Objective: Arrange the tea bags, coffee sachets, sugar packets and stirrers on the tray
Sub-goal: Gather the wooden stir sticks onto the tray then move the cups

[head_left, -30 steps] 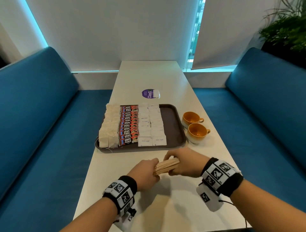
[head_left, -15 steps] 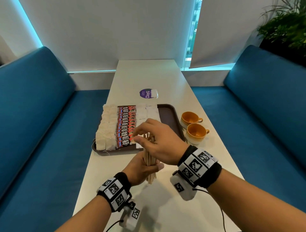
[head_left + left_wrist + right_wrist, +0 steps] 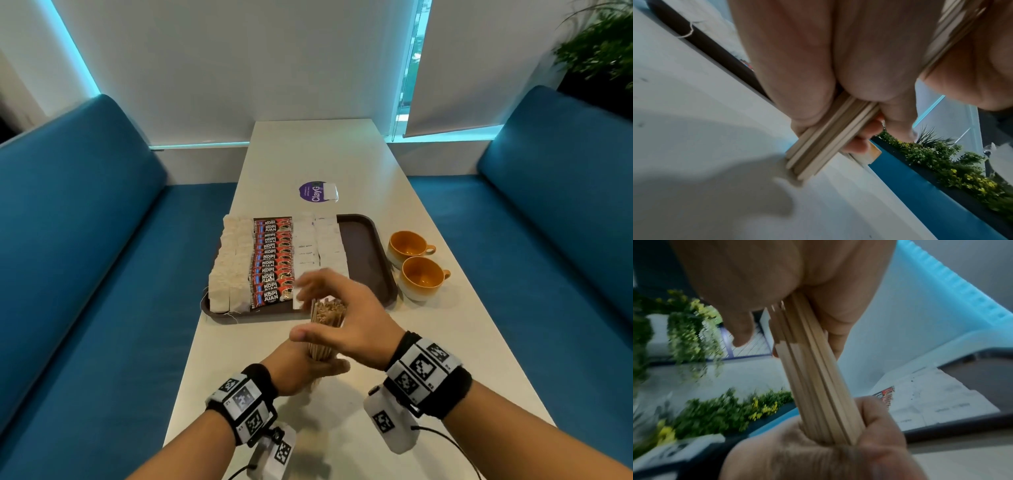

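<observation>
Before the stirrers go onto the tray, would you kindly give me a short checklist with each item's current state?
1. Left hand grips the stirrers: ok.
2. Stirrer bottom ends squared on the table: ok.
3. Stirrer top ends level: not ok, uneven in the right wrist view.
4. Bare strip on the tray for them: ok.
5. Right hand off the bundle: not ok, over the tops.
6. Cups outside the tray: ok.

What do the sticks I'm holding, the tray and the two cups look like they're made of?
Stirrers: pale, unfinished wood by the look, thin flat strips with faint grain. Tray: likely plastic, dark brown and matte, with a moulded raised rim. Two cups: probably glazed ceramic, glossy orange inside with a paler base. None is certain from sight alone.
</observation>
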A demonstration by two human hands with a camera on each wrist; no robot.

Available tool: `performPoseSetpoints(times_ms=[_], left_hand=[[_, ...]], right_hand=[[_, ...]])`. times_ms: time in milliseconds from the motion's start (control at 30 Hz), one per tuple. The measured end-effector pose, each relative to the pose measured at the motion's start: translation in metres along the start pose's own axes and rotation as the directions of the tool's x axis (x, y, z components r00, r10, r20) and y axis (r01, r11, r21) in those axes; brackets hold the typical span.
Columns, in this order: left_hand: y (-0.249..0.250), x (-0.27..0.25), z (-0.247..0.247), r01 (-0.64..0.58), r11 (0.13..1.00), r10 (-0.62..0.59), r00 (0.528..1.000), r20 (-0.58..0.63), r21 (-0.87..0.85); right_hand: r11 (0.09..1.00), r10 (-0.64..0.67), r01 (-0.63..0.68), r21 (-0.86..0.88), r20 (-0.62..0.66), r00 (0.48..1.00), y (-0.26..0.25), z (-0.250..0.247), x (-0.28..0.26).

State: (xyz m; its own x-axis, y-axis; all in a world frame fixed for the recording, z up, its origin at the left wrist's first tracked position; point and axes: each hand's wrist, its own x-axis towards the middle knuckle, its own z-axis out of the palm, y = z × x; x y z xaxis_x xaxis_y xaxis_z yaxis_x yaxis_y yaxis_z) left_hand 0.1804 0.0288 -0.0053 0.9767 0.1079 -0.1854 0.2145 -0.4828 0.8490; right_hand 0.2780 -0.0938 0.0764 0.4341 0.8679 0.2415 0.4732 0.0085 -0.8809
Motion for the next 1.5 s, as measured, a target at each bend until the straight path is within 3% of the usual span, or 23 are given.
performPoseSetpoints(times_ms=[100, 200, 267, 367, 467, 533, 600, 667, 733, 800, 833, 867, 900, 933, 967, 1000, 1067, 1167, 1233, 1300, 1333, 1433, 1500], left_hand=[[0.011, 0.001, -0.005, -0.007, 0.991, 0.001, 0.999, -0.042, -0.132], [0.021, -0.001, -0.008, -0.055, 0.992, 0.056, 0.998, 0.002, -0.114], [0.026, -0.003, -0.007, -0.066, 0.995, 0.068, 0.997, 0.026, -0.071], [0.030, -0.004, -0.010, -0.099, 0.991, 0.098, 0.995, -0.013, -0.086], [0.018, -0.010, -0.027, 0.000, 0.998, 0.001, 1.000, 0.019, -0.055], [0.011, -0.013, -0.038, 0.035, 0.999, -0.033, 0.997, -0.068, 0.022], [0.014, -0.016, -0.045, 0.038, 0.999, -0.029, 0.973, -0.231, 0.035], [0.030, -0.015, -0.044, -0.083, 0.994, 0.104, 0.938, -0.332, 0.075], [0.055, -0.015, -0.038, -0.288, 0.953, 0.302, 0.892, -0.337, 0.091], [0.073, -0.010, -0.029, -0.408, 0.909, 0.411, 0.855, -0.316, 0.079], [0.077, -0.007, -0.025, -0.426, 0.900, 0.432, 0.856, -0.284, 0.088], [0.078, -0.003, -0.020, -0.432, 0.895, 0.447, 0.860, -0.247, 0.113], [0.076, 0.000, -0.015, -0.437, 0.889, 0.458, 0.862, -0.219, 0.138], [0.073, 0.001, -0.011, -0.440, 0.885, 0.464, 0.861, -0.207, 0.153], [0.070, 0.002, -0.007, -0.438, 0.884, 0.464, 0.862, -0.204, 0.162], [0.067, 0.002, -0.005, -0.434, 0.885, 0.462, 0.862, -0.206, 0.169], [0.066, 0.003, -0.006, -0.424, 0.890, 0.452, 0.868, -0.207, 0.167], [0.068, 0.006, -0.022, -0.393, 0.909, 0.416, 0.879, -0.232, 0.138], [0.065, 0.007, -0.040, -0.369, 0.927, 0.370, 0.865, -0.339, 0.070], [0.050, 0.007, -0.059, -0.336, 0.942, 0.299, 0.845, -0.443, -0.005], [0.040, 0.007, -0.069, -0.280, 0.960, 0.242, 0.857, -0.456, -0.017], [0.007, 0.007, -0.087, 0.006, 0.982, 0.068, 0.922, -0.380, 0.189], [-0.011, 0.006, -0.090, 0.116, 0.948, -0.014, 0.946, -0.324, 0.296]], right_hand=[[0.980, 0.084, -0.072, 0.184, -0.058, 0.995, 0.013, -0.011, -0.006], [0.952, 0.133, -0.156, 0.262, 0.104, 0.986, 0.020, -0.002, -0.007], [0.960, 0.101, -0.132, 0.246, 0.135, 0.986, 0.018, 0.007, -0.006], [0.987, 0.109, -0.108, 0.118, 0.000, 0.994, 0.015, 0.015, -0.005], [0.980, 0.128, -0.108, 0.166, -0.115, 0.985, 0.028, 0.014, -0.008], [0.956, 0.208, -0.165, 0.244, -0.162, 0.965, 0.042, 0.011, -0.011], [0.933, 0.288, -0.236, 0.271, -0.168, 0.943, 0.053, 0.018, -0.011], [0.905, 0.351, -0.283, 0.316, -0.183, 0.918, 0.063, 0.019, -0.012], [0.885, 0.370, -0.288, 0.365, -0.176, 0.912, 0.066, 0.012, -0.015], [0.905, 0.375, -0.339, 0.257, -0.107, 0.921, 0.063, 0.016, -0.011], [0.903, 0.419, -0.408, 0.134, -0.064, 0.906, 0.063, 0.034, -0.005], [0.883, 0.453, -0.456, -0.107, -0.053, 0.890, 0.062, 0.029, -0.016], [0.793, 0.521, -0.533, -0.294, -0.126, 0.844, 0.041, 0.027, -0.016], [0.613, 0.604, -0.614, -0.498, -0.206, 0.770, 0.037, 0.034, -0.016], [0.684, 0.631, -0.604, -0.409, -0.083, 0.771, 0.042, 0.031, -0.016], [0.830, 0.538, -0.513, -0.216, 0.073, 0.840, 0.064, 0.024, -0.028], [0.874, 0.446, -0.419, -0.246, 0.068, 0.892, 0.059, 0.022, -0.018], [0.904, 0.427, -0.427, -0.005, 0.008, 0.904, 0.074, 0.015, -0.007], [0.904, 0.414, -0.406, 0.135, -0.034, 0.910, 0.069, 0.008, 0.011], [0.876, 0.463, -0.432, 0.212, -0.124, 0.878, 0.065, -0.013, 0.036], [0.860, 0.497, -0.458, 0.227, -0.164, 0.852, 0.065, -0.027, 0.050], [0.805, 0.594, -0.559, 0.201, -0.274, 0.757, 0.078, -0.062, 0.096], [0.724, 0.679, -0.669, 0.167, -0.341, 0.650, 0.093, -0.080, 0.123]])
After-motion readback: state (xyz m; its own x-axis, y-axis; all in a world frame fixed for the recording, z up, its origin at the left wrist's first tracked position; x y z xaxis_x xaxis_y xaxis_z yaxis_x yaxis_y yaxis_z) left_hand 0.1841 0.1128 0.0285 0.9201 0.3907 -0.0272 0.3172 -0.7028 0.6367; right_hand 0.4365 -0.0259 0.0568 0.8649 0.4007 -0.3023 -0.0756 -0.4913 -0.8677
